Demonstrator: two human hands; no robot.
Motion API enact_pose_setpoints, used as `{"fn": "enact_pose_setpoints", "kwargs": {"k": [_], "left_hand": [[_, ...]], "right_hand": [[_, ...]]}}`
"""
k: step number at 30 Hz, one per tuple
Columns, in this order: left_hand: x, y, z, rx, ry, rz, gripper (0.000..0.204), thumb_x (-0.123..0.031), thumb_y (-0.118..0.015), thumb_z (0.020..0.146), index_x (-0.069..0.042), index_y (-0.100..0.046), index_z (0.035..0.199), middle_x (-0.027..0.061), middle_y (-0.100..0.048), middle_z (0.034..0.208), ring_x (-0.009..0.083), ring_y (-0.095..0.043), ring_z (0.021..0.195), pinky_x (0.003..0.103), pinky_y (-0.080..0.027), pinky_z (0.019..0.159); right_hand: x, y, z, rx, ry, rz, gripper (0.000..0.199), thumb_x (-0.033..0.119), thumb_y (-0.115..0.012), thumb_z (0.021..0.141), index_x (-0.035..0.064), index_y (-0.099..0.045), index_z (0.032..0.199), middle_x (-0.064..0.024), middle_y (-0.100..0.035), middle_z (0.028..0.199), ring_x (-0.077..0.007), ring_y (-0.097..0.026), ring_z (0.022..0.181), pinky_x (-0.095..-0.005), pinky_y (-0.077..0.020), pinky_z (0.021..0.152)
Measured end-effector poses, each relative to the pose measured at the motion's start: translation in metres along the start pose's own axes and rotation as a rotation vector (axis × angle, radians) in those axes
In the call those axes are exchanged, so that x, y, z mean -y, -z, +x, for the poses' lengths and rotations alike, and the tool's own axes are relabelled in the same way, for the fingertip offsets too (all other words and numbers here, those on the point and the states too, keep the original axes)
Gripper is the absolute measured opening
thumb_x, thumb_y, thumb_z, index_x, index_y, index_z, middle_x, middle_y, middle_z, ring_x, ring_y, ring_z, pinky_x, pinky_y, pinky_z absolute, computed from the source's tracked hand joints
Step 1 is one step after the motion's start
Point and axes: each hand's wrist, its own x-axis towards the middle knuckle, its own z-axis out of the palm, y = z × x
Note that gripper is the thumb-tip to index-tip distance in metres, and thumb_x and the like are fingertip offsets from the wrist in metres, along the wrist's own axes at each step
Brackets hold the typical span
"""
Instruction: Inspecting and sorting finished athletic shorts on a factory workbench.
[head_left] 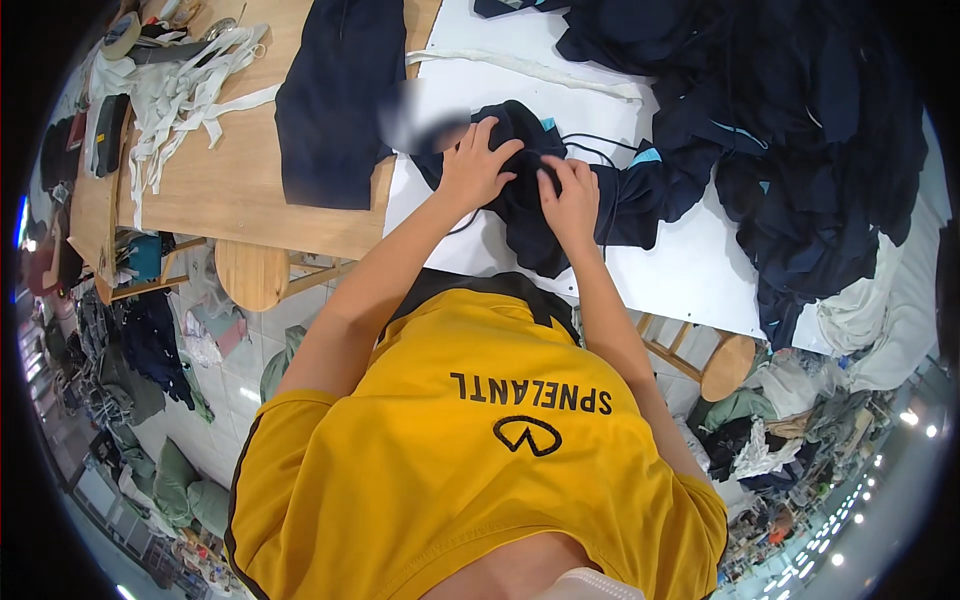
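Observation:
Both my hands rest on a dark navy garment (530, 215) with light blue trim and a thin black cord, lying on a white table top (680, 270). My left hand (478, 165) presses and pinches the bunched fabric at its upper left. My right hand (570, 200) grips a fold of the same garment just to the right, fingers curled into the cloth. The two hands sit close together, almost touching. My yellow shirt fills the lower part of the view.
A big heap of dark navy garments (800, 130) covers the table's right side. Another navy piece (335, 95) hangs over a wooden table (220, 190) at left, beside white cloth strips (185, 85). Round wooden stools (252, 272) and piles of clothing stand on the floor.

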Motion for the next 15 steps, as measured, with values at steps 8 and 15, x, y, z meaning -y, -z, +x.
{"fn": "enact_pose_setpoints", "kwargs": {"k": [8,15], "left_hand": [[-0.018,0.008,0.001,-0.020,-0.192,-0.123,0.007,-0.013,-0.063,0.069,-0.015,-0.061,0.075,0.0059,-0.045,0.129,0.0221,-0.040,0.120,0.046,-0.027,0.091],[-0.032,0.015,-0.003,0.094,-0.401,-0.574,0.016,-0.013,-0.061,0.067,-0.009,-0.056,0.082,0.0119,-0.043,0.131,0.0302,-0.039,0.121,0.046,-0.029,0.097]], "right_hand": [[-0.035,-0.017,0.033,0.253,-0.413,-0.046,0.028,0.034,-0.058,0.083,0.0072,-0.067,0.083,-0.0119,-0.065,0.079,-0.0304,-0.063,0.076,-0.0383,-0.0487,0.069],[-0.003,0.035,0.041,0.089,-0.825,1.149,0.017,0.023,-0.046,0.095,0.0089,-0.055,0.091,-0.0018,-0.061,0.071,-0.0086,-0.055,0.068,-0.0227,-0.0400,0.063]]}}
